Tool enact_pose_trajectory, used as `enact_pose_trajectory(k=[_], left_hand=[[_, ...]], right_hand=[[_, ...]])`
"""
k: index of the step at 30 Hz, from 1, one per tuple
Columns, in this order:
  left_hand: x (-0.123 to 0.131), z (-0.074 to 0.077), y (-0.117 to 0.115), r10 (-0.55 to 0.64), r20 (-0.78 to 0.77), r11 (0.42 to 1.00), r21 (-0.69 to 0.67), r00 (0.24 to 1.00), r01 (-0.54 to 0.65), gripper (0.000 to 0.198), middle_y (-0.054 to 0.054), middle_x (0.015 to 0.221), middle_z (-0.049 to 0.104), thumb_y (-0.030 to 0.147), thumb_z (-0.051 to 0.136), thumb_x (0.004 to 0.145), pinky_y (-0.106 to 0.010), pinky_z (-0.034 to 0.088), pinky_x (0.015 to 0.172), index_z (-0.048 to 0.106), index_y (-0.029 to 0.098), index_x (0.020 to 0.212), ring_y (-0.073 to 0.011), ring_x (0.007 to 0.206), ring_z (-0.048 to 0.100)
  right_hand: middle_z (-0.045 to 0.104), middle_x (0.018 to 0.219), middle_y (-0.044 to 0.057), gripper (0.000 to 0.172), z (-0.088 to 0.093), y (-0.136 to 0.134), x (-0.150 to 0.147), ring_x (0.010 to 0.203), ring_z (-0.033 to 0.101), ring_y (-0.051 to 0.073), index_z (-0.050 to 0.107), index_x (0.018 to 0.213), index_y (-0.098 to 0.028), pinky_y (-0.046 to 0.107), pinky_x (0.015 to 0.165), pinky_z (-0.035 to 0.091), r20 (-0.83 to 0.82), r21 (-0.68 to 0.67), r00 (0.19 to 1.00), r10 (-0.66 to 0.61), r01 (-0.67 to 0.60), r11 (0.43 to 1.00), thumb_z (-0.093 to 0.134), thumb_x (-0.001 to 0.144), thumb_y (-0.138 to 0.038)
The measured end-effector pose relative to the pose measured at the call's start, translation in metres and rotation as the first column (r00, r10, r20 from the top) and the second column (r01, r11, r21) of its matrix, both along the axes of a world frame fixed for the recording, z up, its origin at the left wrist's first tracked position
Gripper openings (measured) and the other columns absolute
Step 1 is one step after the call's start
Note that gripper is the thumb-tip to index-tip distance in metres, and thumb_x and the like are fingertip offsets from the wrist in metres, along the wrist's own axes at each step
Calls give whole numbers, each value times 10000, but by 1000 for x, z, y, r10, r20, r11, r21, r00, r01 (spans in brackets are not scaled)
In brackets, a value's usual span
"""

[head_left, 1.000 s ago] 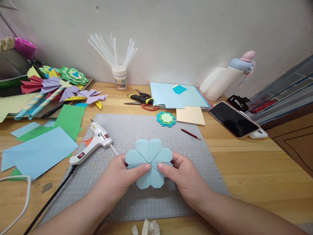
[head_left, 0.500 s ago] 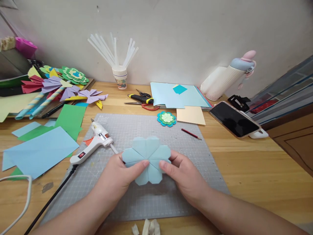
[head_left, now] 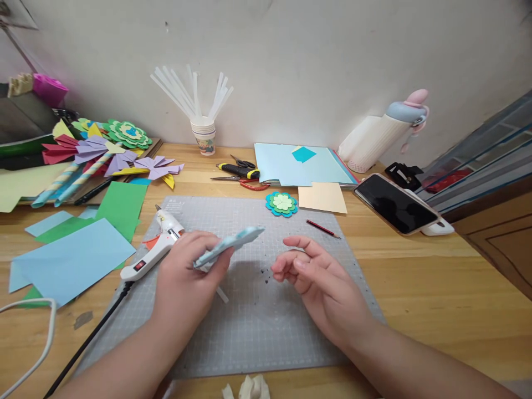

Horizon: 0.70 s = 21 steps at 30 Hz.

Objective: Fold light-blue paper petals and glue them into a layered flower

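Note:
My left hand [head_left: 189, 277] grips a light blue paper flower [head_left: 233, 244] between thumb and fingers, tilted so that it shows nearly edge-on above the cutting mat [head_left: 249, 349]. To the right of the flower, my right hand [head_left: 320, 282] hovers with its fingers loosely bent and apart, holding nothing. Just behind my left hand lies a white glue gun [head_left: 145, 260], its clear glue stick [head_left: 223, 295] partly hidden by the hand. A layered blue and green paper flower [head_left: 281, 204] rests on the far part of the mat.
Colored paper sheets [head_left: 75, 257] and folded paper flowers [head_left: 100, 149] lie at the left. Behind the mat are scissors [head_left: 243, 162], a cutter [head_left: 239, 170] and a paper cup [head_left: 203, 138] of glue sticks. A pencil [head_left: 323, 228], phone [head_left: 397, 203] and bottle [head_left: 388, 136] are at the right.
My right hand has let go of the light blue flower and moved slightly right. My left hand has tilted the flower from facing up to nearly edge-on and moved it left.

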<state>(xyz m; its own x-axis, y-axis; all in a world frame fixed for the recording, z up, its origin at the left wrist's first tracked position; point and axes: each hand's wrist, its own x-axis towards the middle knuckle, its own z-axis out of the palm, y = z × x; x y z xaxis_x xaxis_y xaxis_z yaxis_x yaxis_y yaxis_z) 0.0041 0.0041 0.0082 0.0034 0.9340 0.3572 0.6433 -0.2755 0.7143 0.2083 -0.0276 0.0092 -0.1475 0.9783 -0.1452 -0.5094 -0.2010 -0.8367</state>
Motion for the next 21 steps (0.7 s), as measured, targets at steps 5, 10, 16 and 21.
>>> enact_pose_trajectory(k=[5,10,16,21], left_hand=[[6,-9,0,-146,-521,953,154,841,261,210,-22,901,682,87,582,782,-397,357,767,678,254,865,-235,904,582],[-2,0,-14,-515,-429,857,-255,742,448,746,-21,1196,588,25,595,654,-435,349,932,438,322,1320,-253,1123,496],[-7,11,-18,-362,-53,898,-287,931,333,189,-9,1068,593,242,520,862,-331,466,833,561,289,1040,-199,1016,548],[0,5,-14,-332,-22,923,-211,943,320,92,7,898,602,264,565,861,-294,462,736,649,277,827,-170,861,589]], right_hand=[[759,827,72,125,6,-3,7,591,669,147,554,979,-192,256,581,474,-36,81,996,-77,80,993,462,897,-174],[744,1020,91,138,8,-2,7,439,639,122,464,1004,-216,231,466,452,-44,-16,996,81,-82,997,432,885,-153],[696,1145,135,226,-4,-3,2,422,649,112,424,1049,-218,203,428,429,-53,-92,959,280,-284,955,460,833,-163],[657,1231,111,270,-5,-8,-3,435,651,81,417,1054,-244,184,455,424,-12,-109,922,387,-386,916,502,815,-152]])
